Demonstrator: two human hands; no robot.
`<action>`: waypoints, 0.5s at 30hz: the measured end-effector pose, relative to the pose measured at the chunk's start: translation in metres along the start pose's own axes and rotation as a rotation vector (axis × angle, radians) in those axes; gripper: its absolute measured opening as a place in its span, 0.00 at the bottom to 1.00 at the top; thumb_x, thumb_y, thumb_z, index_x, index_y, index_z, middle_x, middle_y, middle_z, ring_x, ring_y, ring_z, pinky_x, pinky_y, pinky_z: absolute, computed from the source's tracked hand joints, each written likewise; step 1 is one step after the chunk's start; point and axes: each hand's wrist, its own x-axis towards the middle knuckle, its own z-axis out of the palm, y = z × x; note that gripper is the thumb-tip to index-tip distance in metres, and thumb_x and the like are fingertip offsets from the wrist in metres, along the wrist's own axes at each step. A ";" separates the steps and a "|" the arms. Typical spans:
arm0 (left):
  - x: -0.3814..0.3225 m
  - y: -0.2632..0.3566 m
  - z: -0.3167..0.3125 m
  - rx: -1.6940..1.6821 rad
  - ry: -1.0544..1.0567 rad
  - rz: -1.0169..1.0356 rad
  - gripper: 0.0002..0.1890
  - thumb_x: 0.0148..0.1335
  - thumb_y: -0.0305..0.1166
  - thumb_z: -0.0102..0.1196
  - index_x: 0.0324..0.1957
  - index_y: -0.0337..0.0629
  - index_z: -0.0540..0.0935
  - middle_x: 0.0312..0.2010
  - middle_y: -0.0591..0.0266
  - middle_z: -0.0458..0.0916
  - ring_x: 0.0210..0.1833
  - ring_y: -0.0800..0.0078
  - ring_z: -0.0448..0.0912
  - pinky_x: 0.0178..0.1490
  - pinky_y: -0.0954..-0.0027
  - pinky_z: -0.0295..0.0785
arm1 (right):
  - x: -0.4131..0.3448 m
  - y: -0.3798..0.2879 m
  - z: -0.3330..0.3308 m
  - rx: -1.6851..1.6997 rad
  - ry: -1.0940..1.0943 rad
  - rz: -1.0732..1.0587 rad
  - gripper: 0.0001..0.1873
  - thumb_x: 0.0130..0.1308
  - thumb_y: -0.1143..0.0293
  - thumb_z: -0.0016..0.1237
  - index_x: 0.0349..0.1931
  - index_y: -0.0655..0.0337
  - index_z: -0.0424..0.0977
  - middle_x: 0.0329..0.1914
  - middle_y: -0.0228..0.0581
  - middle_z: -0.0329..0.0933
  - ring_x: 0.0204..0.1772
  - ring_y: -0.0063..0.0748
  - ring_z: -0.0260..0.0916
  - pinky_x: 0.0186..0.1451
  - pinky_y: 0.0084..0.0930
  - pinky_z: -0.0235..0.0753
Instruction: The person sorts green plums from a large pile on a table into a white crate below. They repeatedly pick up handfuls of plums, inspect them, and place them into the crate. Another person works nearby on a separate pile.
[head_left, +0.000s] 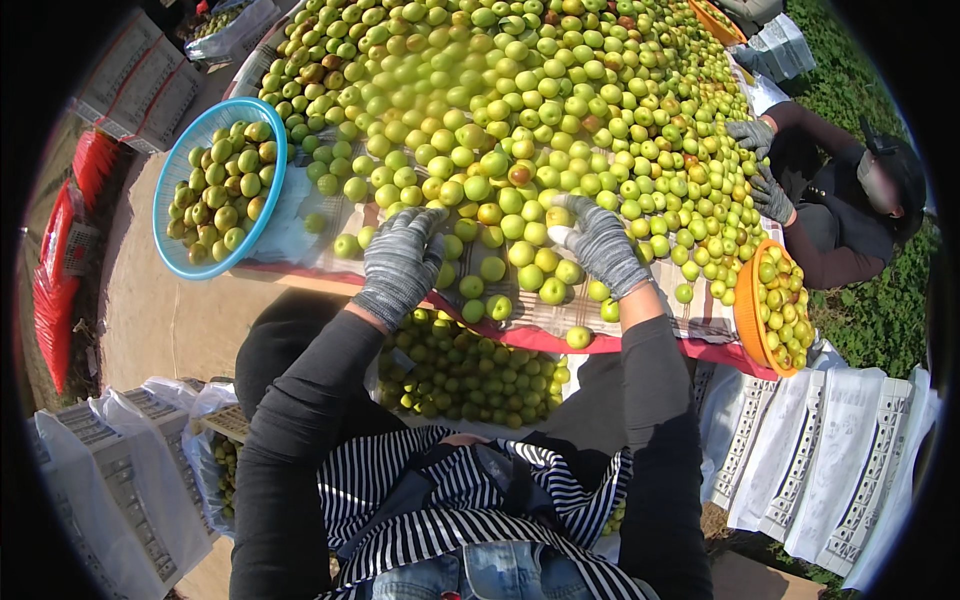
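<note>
A thick spread of green jujubes (480, 187), some blushed brown, covers the cloth-topped table (352, 225) before me. My left hand (401, 259), in a grey knit glove, lies palm down at the near edge of the spread. Its fingertips reach the fruit, but the palm side is hidden. My right hand (600, 244), gloved alike with pale fingertips, has its thumb and forefinger around one yellowish-green jujube (559, 217). Loose jujubes (493, 268) lie between my hands. Below the table edge, between my legs, is a container filled with more jujubes (472, 371).
A blue plastic basket (166, 247) of jujubes stands left, an orange basket (744, 307) at the right corner. Across the right edge a co-worker's gloved hands (765, 165) touch the fruit. Plastic-lined crates (817, 457) stand right, others (127, 465) left, with red plastic (56, 292) beyond.
</note>
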 end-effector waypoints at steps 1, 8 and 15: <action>-0.001 0.004 -0.002 -0.122 -0.036 -0.027 0.17 0.54 0.30 0.54 0.47 0.40 0.75 0.44 0.52 0.75 0.47 0.59 0.75 0.50 0.64 0.70 | -0.003 -0.007 -0.004 0.313 -0.016 0.071 0.21 0.59 0.67 0.48 0.52 0.65 0.66 0.41 0.39 0.73 0.40 0.31 0.74 0.38 0.24 0.75; -0.009 0.034 -0.006 -0.865 -0.228 -0.096 0.24 0.57 0.28 0.55 0.55 0.35 0.67 0.47 0.60 0.74 0.47 0.76 0.72 0.54 0.72 0.67 | -0.022 -0.036 -0.004 0.984 -0.326 0.136 0.21 0.64 0.64 0.43 0.54 0.66 0.64 0.40 0.40 0.73 0.37 0.26 0.74 0.37 0.19 0.76; -0.013 0.043 -0.008 -0.921 -0.318 -0.040 0.26 0.55 0.30 0.58 0.56 0.37 0.67 0.49 0.62 0.70 0.49 0.75 0.70 0.53 0.72 0.67 | -0.028 -0.045 0.013 1.013 -0.392 0.157 0.23 0.62 0.62 0.44 0.54 0.67 0.65 0.39 0.38 0.73 0.38 0.25 0.73 0.36 0.18 0.77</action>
